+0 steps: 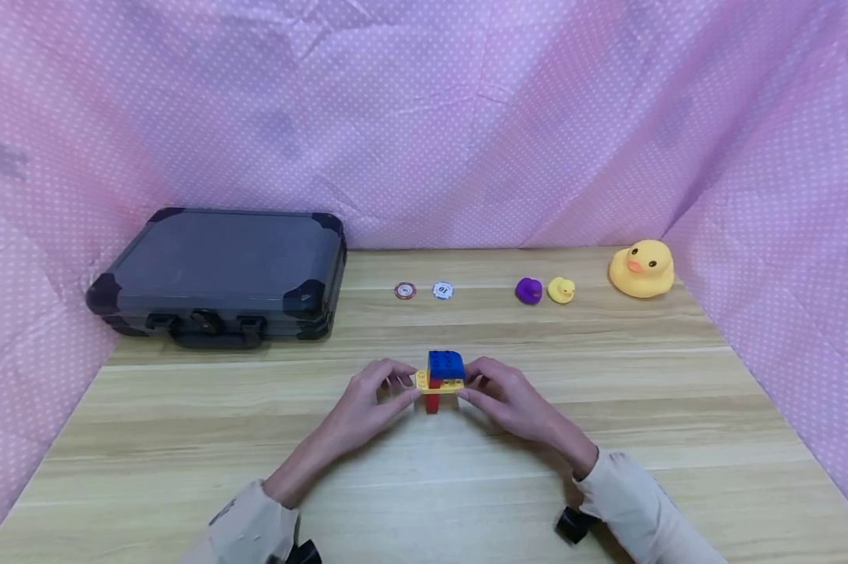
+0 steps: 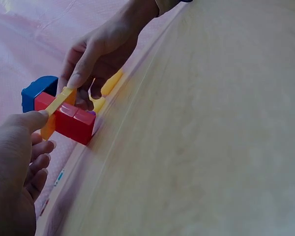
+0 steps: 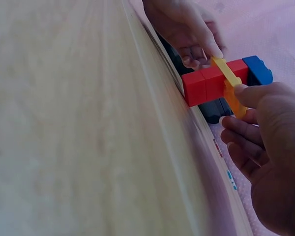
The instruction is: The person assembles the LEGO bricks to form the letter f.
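Note:
A small upright build of toy building blocks [image 1: 433,403] stands on the table between my hands. It has a red column [image 2: 76,123], a yellow crosspiece [image 3: 228,78] and a blue curved brick [image 1: 446,365] on top. My left hand [image 1: 367,398] pinches the left end of the yellow crosspiece between thumb and fingers. At the other end, my right hand [image 1: 512,398] pinches the same yellow piece. Both wrist views show the thumbs on its near side; some fingertips behind it are hidden.
A grey case [image 1: 219,258] with black corners lies at the back left. Behind the hands are a red-and-white chip [image 1: 405,291], a blue-and-white chip [image 1: 443,291], a purple duck [image 1: 528,291], a small yellow duck [image 1: 561,290] and a large yellow duck [image 1: 643,270]. Pink dotted cloth surrounds the table.

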{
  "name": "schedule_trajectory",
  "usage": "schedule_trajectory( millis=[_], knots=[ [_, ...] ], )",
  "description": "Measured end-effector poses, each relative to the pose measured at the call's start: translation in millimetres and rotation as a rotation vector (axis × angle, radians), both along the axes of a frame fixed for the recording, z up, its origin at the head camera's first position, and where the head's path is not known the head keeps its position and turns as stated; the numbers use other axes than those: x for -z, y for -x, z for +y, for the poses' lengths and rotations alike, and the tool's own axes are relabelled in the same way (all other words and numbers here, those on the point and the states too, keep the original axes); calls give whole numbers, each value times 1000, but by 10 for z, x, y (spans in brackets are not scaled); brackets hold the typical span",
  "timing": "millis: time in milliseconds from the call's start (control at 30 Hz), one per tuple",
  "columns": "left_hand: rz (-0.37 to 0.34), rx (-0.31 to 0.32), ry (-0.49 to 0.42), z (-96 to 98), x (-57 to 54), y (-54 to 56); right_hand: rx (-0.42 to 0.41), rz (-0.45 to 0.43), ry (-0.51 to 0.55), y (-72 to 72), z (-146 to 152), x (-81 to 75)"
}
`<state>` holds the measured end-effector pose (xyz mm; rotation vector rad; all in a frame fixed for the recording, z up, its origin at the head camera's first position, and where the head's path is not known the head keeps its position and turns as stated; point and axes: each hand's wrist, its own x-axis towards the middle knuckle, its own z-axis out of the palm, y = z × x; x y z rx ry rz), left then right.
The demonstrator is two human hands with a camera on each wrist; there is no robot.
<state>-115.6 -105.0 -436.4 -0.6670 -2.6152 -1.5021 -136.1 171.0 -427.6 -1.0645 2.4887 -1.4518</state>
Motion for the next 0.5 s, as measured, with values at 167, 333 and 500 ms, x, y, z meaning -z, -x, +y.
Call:
schedule_trajectory(
  millis=[167, 333, 500],
  knots=[
    [-3, -29, -11, 36, 6, 25, 32, -20, -5, 1, -24, -1],
    [-22, -43, -30, 64, 16, 56, 62, -39, -6, 6, -36, 8],
    [-71, -51, -43, 87, 9, 98, 89, -40, -5, 37, -49, 34]
  ],
)
